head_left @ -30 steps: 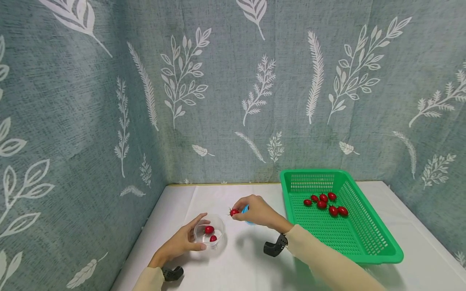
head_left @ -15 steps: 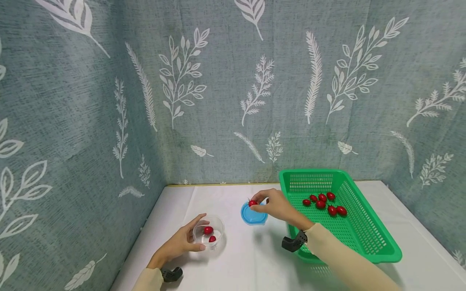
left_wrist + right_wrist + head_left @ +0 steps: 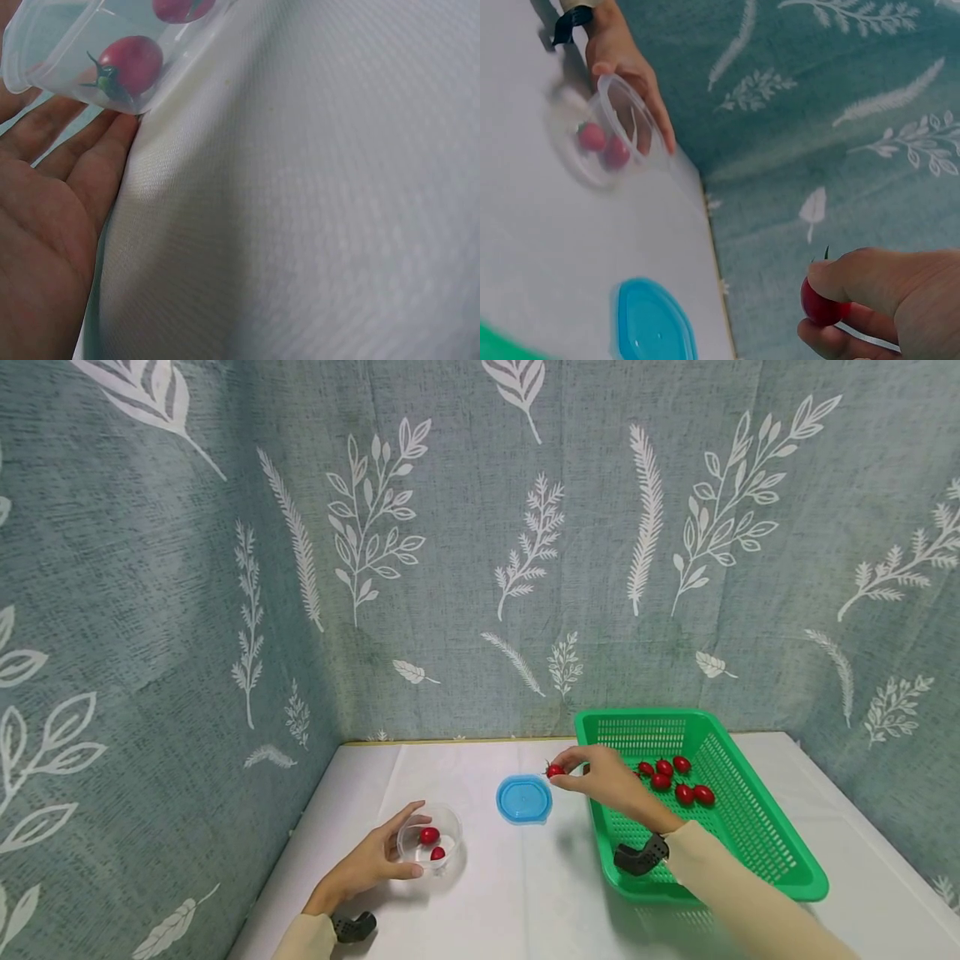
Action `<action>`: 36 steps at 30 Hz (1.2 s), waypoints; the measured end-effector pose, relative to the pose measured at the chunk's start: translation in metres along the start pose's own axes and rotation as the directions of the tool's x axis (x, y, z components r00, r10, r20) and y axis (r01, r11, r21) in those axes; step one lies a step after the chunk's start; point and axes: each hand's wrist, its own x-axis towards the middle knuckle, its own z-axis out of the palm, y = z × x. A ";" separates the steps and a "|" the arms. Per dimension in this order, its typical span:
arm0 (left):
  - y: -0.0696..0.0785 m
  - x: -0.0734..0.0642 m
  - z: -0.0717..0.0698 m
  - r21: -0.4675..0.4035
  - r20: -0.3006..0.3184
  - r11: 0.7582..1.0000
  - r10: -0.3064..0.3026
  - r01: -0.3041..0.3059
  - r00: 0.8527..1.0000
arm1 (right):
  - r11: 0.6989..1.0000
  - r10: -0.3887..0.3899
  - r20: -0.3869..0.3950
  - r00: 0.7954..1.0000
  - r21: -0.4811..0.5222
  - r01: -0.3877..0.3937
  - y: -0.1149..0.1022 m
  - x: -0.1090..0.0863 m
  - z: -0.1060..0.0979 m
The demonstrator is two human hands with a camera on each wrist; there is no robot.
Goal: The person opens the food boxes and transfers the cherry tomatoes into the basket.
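Note:
My left hand [image 3: 367, 867] holds a small clear plastic container [image 3: 451, 823] from its left side, thumb at the front and fingers behind. Two red cherry tomatoes [image 3: 429, 835] lie inside; one shows a green stem in the left wrist view. With thumb and fingertips my right hand [image 3: 611, 781] pinches another cherry tomato [image 3: 820, 304], its green calyx visible. That hand hovers over the left rim of a green basket [image 3: 750, 852], just right of a blue lid [image 3: 523, 799] on the table.
Several cherry tomatoes [image 3: 684, 793] sit toward the back of the basket, some partly hidden by my right hand. A white cloth covers the table [image 3: 480, 902]. Leaf-patterned curtains [image 3: 465, 568] stand behind and on the left.
Carrying its tomato, my right hand has moved rightward from near the container, over the blue lid, to the basket's left rim. The lid is now uncovered. My left hand stays put.

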 end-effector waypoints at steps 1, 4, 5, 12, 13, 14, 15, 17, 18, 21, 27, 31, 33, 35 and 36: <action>0.000 0.000 0.000 -0.001 -0.001 1.000 0.001 -0.001 1.000 | 1.000 0.013 -0.004 1.000 -0.003 -0.013 0.002 -0.001 -0.002; 0.000 0.001 0.000 -0.002 -0.003 1.000 0.005 -0.005 1.000 | 0.999 0.047 -0.019 0.999 -0.004 -0.047 0.007 -0.004 -0.010; 0.000 0.001 0.000 -0.001 -0.002 1.000 0.008 -0.008 1.000 | 0.998 0.056 -0.026 0.998 -0.007 -0.056 0.009 -0.006 -0.013; 0.002 0.000 -0.002 0.004 -0.006 1.000 0.007 -0.007 1.000 | 0.999 0.046 -0.054 0.997 -0.026 -0.048 0.023 -0.015 -0.029; 0.002 0.000 -0.002 0.006 -0.005 1.000 0.009 -0.009 1.000 | 0.999 0.041 -0.060 0.997 -0.029 -0.043 0.025 -0.017 -0.032; 0.002 0.000 -0.002 0.010 -0.005 1.000 0.010 -0.010 1.000 | 0.999 0.039 -0.066 0.997 -0.031 -0.041 0.027 -0.018 -0.034; 0.002 0.001 -0.002 0.016 -0.003 1.000 0.016 -0.016 1.000 | 0.999 0.035 -0.074 0.997 -0.036 -0.038 0.029 -0.019 -0.037; 0.001 0.002 -0.002 0.022 0.002 0.999 0.026 -0.026 1.000 | 0.999 0.031 -0.082 0.996 -0.039 -0.034 0.034 -0.022 -0.042; 0.001 0.002 -0.002 0.023 0.004 0.999 0.031 -0.032 0.999 | 0.999 0.029 -0.085 0.996 -0.039 -0.033 0.036 -0.023 -0.044; 0.000 0.002 -0.003 0.022 0.011 0.999 0.041 -0.041 0.999 | 0.998 0.041 -0.093 0.995 -0.034 -0.044 0.045 -0.026 -0.050; -0.001 0.002 -0.003 -0.003 0.013 0.999 0.039 -0.039 0.999 | 0.994 0.073 -0.115 0.991 -0.072 -0.082 0.062 -0.031 -0.057; -0.002 0.001 -0.002 -0.032 0.019 0.999 0.028 -0.028 0.999 | 0.993 0.092 -0.121 0.988 -0.066 -0.101 0.073 -0.034 -0.060; -0.003 0.000 -0.002 -0.032 0.021 0.999 0.031 -0.030 0.999 | 0.992 0.098 -0.127 0.987 -0.071 -0.107 0.078 -0.035 -0.061; -0.004 0.000 -0.002 -0.025 0.014 0.999 0.023 -0.023 1.000 | 0.989 0.112 -0.133 0.985 -0.081 -0.123 0.082 -0.036 -0.062; -0.004 0.000 -0.002 -0.021 0.011 1.000 0.019 -0.019 1.000 | 0.988 0.117 -0.132 0.984 -0.086 -0.129 0.084 -0.037 -0.062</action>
